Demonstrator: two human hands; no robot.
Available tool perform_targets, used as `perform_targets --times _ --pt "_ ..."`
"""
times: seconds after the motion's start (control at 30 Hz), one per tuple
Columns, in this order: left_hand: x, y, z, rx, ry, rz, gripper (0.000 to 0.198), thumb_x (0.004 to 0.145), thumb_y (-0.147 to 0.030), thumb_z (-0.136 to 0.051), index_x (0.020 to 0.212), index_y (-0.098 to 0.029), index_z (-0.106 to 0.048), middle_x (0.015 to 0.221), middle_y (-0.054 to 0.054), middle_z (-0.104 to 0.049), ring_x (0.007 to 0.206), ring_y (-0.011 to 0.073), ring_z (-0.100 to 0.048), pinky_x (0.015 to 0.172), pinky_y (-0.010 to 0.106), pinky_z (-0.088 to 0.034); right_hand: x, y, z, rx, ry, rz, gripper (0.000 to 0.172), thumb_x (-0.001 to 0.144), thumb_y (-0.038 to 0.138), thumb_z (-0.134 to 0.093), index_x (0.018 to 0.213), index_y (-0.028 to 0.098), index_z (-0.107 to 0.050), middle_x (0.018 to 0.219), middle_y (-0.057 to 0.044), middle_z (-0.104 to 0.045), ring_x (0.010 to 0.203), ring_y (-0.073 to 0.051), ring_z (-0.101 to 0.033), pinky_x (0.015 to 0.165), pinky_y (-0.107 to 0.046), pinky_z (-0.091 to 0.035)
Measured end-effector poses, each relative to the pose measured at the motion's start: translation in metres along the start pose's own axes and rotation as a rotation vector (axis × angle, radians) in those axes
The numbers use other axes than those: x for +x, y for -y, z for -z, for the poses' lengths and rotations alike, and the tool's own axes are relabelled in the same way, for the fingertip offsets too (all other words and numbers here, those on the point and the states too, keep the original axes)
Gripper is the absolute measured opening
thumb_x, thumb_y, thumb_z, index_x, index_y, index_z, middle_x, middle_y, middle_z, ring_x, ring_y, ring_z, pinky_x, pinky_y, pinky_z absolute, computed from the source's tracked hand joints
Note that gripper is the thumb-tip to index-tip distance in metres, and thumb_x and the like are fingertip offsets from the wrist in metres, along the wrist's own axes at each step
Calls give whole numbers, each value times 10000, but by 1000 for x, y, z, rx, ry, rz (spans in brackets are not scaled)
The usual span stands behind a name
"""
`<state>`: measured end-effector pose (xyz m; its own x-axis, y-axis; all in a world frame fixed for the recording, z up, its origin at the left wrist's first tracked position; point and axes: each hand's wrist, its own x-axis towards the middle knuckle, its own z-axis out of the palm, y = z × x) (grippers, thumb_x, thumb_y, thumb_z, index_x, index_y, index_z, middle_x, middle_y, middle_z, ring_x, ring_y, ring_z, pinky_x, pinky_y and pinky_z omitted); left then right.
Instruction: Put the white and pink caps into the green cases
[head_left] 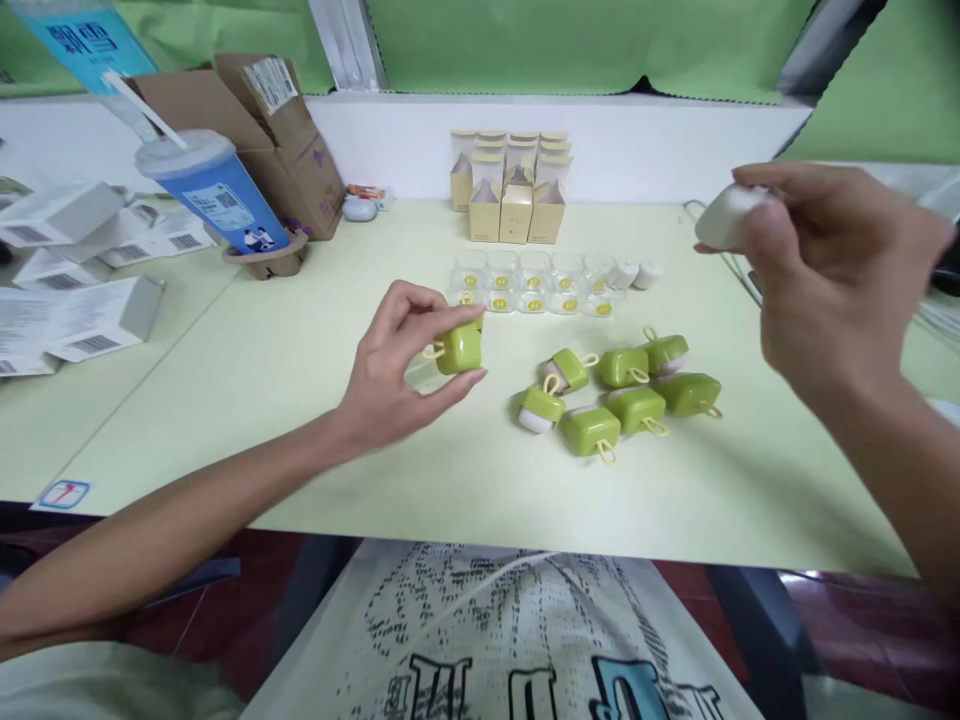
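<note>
My left hand [397, 370] pinches a small glossy green case [459, 348] with a pale yellow loop, above the middle of the table. Raised at the right, my right hand [817, 250] grips a white rounded piece [726, 217] between thumb and fingers. Several green cases with yellow loops lie between the hands, among them one with a white lower part [541, 408] and another green case [592, 430]. Behind them stand two rows of clear cups [533, 303] with yellow round marks. Two small white pieces [646, 274] lie at the right end of these rows.
Open cream-coloured boxes [517, 207] stand by the back wall. At the left are a blue drink cup [225, 200] in a cardboard holder [274, 262], a brown carton [311, 180] and several white boxes [105, 318]. Cables [739, 275] run along the right side of the table [420, 490].
</note>
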<state>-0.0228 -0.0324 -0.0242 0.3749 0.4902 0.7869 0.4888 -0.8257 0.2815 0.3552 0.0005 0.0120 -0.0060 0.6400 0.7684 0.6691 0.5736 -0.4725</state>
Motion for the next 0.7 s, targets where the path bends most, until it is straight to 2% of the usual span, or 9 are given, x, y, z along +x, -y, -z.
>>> perform_targets --times 0.07,0.1,0.17,0.2,0.27,0.33,0.47,0.6,0.7 --pt "0 8 -1 33 -9 19 569 954 -307 -877 1488 -312 -680 1211 67 -678 1114 227 -698 937 386 -658 28 -38 -4 10 -33 -200 344 986 166 -851 1325 123 -811 1158 -172 -819 950 -191 -814 843 -335 -654" --pt "0 11 -2 41 -4 28 571 960 -314 -868 1495 -310 -667 1222 67 -688 1119 228 -705 945 389 -658 36 -54 -7 -62 -40 -311 378 955 112 -863 1329 93 -811 1193 -196 -824 924 -164 -811 844 -304 -640" --pt "-3 16 -4 32 5 38 585 964 -315 -856 1508 -303 -642 1242 70 -711 1129 230 -723 944 392 -660 38 -80 -14 -187 -83 -492 348 978 66 -801 1325 39 -810 1190 -243 -829 876 -154 -805 785 -283 -616" --pt "-5 18 -6 11 7 46 618 957 -307 -861 1525 -300 -618 1248 71 -724 1134 231 -735 945 397 -662 34 -89 -16 -244 -34 -520 336 990 71 -783 1324 50 -820 1170 -236 -838 904 -157 -805 808 -283 -605" --pt "-9 22 -8 -56 -6 74 709 921 -288 -895 1549 -291 -566 1260 73 -751 1145 238 -762 952 414 -663 21 -99 -18 -333 67 -520 316 1001 87 -764 1306 96 -844 1156 -213 -854 961 -172 -798 878 -297 -584" --pt "-12 26 -9 -103 -28 102 710 880 -287 -935 1493 -280 -577 1261 79 -770 1145 254 -782 935 436 -663 9 -102 -18 -374 137 -496 318 997 94 -756 1295 138 -858 1185 -197 -861 988 -186 -790 936 -310 -564" --pt "-11 29 -7 -57 -3 109 474 902 -365 -922 1297 -279 -674 1224 86 -798 1103 274 -783 877 488 -674 1 -105 -16 -360 152 -506 352 981 107 -759 1317 144 -854 1187 -195 -864 971 -209 -790 932 -315 -560" --pt "-6 26 -4 26 13 42 411 950 -380 -884 1296 -277 -688 1201 71 -810 1073 260 -762 885 505 -675 3 -113 -18 -354 141 -508 366 980 131 -766 1332 156 -860 1188 -192 -866 965 -215 -793 930 -313 -571" --pt "-4 25 -4 65 46 47 382 986 -405 -853 1313 -300 -684 1230 70 -800 1124 267 -746 928 529 -673 2 -119 -20 -374 121 -492 380 971 133 -793 1343 170 -862 1186 -186 -873 962 -222 -805 931 -321 -605"
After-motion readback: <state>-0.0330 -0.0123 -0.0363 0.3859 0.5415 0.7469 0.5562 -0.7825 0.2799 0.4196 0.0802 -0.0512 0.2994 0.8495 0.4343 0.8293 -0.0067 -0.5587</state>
